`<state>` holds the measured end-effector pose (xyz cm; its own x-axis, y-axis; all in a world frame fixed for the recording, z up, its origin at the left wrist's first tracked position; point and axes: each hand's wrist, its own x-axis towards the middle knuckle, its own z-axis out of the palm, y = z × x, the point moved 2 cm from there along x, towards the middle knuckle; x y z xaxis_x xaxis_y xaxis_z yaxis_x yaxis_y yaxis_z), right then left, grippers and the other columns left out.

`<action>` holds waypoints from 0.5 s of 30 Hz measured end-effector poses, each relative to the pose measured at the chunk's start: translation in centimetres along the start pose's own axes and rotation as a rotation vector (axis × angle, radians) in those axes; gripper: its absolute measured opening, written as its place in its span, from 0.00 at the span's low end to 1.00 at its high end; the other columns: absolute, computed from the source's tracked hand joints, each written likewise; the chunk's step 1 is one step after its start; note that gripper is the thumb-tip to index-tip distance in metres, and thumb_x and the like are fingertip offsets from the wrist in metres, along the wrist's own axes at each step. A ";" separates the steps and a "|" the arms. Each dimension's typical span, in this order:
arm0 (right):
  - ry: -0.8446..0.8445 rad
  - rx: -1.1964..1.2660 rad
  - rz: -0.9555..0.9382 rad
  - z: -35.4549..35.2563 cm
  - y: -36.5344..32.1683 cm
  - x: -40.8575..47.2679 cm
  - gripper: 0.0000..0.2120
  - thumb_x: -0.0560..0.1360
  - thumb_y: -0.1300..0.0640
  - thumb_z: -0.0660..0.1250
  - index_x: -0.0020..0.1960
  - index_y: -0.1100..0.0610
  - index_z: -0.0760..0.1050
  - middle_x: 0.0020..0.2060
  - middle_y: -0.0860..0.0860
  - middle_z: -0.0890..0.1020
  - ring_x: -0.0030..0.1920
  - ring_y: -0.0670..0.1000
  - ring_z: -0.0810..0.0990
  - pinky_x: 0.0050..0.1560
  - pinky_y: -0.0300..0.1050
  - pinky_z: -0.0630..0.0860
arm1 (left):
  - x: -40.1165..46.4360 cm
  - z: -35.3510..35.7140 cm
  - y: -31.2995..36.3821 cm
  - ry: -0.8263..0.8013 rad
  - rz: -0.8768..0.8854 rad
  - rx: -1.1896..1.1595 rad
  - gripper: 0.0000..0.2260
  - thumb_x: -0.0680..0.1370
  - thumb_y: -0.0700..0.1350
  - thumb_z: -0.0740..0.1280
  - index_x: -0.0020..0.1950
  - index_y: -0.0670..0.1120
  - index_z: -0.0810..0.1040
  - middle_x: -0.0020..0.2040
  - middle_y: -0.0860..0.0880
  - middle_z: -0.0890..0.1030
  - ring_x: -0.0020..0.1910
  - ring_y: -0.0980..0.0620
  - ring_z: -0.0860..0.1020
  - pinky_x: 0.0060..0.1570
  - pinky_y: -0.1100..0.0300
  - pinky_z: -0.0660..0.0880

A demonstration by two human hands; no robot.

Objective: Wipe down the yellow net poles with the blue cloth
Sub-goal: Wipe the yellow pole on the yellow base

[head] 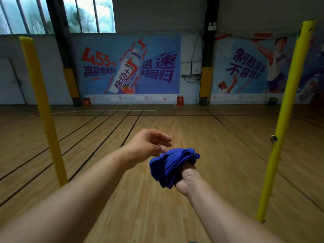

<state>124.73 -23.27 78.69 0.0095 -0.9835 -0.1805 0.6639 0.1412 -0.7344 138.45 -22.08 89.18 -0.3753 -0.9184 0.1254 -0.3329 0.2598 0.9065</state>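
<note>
Cloth bunched and ready, poles untouched — head view.

The right hand [186, 179] grips the blue cloth [171, 166] wadded into a pad, likely so it can wrap a pole; its fingers are hidden under the folds. The left hand [149, 143] hovers just beside it, fingers loose, holding nothing — perhaps tidying the wad. Both forearms reach forward between the left yellow pole [43, 109] and right yellow pole [287, 109], each well apart.

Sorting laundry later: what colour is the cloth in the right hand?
Plain deep blue cloth, bunched in the right hand; head view.
</note>
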 end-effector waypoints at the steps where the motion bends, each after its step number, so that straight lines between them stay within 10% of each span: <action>1: 0.012 -0.005 -0.003 0.4 0.2 0.3 0.08 0.80 0.65 0.65 0.45 0.62 0.81 0.40 0.59 0.85 0.38 0.57 0.85 0.43 0.52 0.83 | 0.0 -1.4 -0.5 0.053 -0.004 0.038 0.15 0.77 0.27 0.69 0.59 0.41 0.81 0.55 0.44 0.86 0.47 0.50 0.83 0.46 0.61 0.79; 10: -0.103 0.093 0.069 6.5 1.4 5.2 0.15 0.63 0.55 0.75 0.46 0.62 0.86 0.48 0.60 0.87 0.41 0.60 0.88 0.41 0.56 0.85 | 2.7 -13.3 -3.9 0.352 -0.034 0.122 0.16 0.77 0.29 0.68 0.56 0.48 0.81 0.53 0.49 0.84 0.52 0.48 0.83 0.49 0.56 0.79; 15: -0.136 0.148 0.021 9.5 0.2 11.0 0.17 0.78 0.46 0.65 0.46 0.59 0.84 0.43 0.59 0.88 0.39 0.59 0.88 0.41 0.54 0.85 | 6.3 -18.0 -4.9 0.417 0.010 0.228 0.16 0.76 0.31 0.71 0.53 0.51 0.81 0.52 0.52 0.84 0.49 0.52 0.83 0.42 0.58 0.79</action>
<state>132.08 -35.18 82.81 0.1188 -0.9882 -0.0969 0.7650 0.1533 -0.6255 153.29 -34.48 92.79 -0.0156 -0.9449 0.3270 -0.5300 0.2851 0.7986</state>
